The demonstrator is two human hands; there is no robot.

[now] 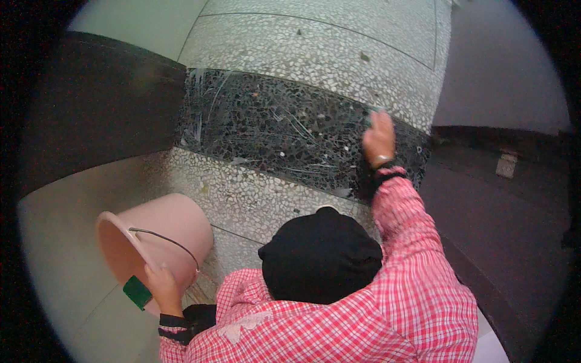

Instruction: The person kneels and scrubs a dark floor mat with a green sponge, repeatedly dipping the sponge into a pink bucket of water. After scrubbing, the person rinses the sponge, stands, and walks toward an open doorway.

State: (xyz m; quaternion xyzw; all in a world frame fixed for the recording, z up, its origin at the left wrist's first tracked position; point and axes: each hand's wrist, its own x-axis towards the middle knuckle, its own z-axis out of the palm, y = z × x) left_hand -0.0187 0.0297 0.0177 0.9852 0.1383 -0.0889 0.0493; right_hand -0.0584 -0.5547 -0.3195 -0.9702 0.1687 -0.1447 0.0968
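My left hand [164,288] is at the rim of a pink plastic bucket [181,222], holding a green scouring pad [137,292] that sticks out over the bucket's mouth. The bucket has a thin dark wire handle [165,240]. Out to the upper right, my right hand [380,140] reaches down to a black terrazzo floor strip [272,118], its fingers close together near the strip's far edge. Something pale greenish shows at the fingertips, too blurred to name. Whitish streaks and smears mark the strip, mostly on its left and middle.
Pale terrazzo floor [254,41] borders the strip on both sides. A dark wall base [109,104] stands at the left, another dark surface [490,204] at the right. A black-covered knee [320,258] and pink checked clothing [327,331] fill the lower middle.
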